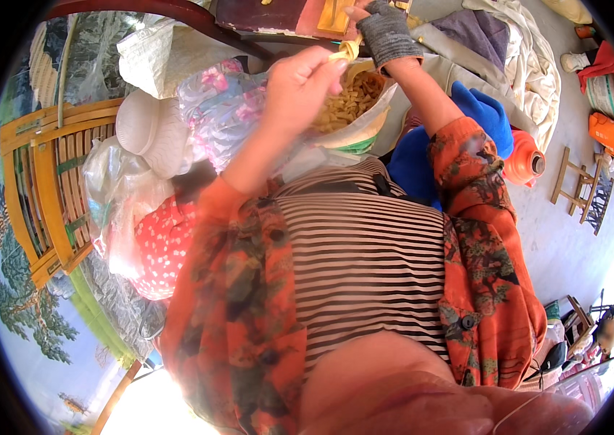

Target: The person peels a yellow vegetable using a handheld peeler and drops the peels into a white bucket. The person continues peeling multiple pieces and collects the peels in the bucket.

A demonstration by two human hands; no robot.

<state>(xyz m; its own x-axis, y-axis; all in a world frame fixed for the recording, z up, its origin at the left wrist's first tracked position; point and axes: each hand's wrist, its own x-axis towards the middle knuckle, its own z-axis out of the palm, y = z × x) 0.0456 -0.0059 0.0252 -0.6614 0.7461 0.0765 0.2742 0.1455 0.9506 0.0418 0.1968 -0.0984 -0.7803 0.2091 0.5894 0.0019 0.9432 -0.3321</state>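
Between the fingertips of my left hand (307, 81) is one end of a yellowish looped strip (348, 50), which looks knotted or folded. My right hand (388, 32), in a grey fingerless glove, is at the strip's other side, by the table edge; its fingertips are partly hidden, so its hold cannot be told. Below the hands, an open sack (388, 111) holds many short yellowish pieces (353, 100). A dark red table (263, 19) stands just beyond, with a yellow wooden block (334, 15) on it.
Left are a pale brimmed hat (146, 128), flowered cloth (236, 106), plastic bags (122, 185) and folded wooden slatted furniture (56, 179). At right lie a blue cloth (478, 111), an orange flask (521, 157) and heaped pale cloth (535, 70). A small wooden stool frame (579, 182) is farther right.
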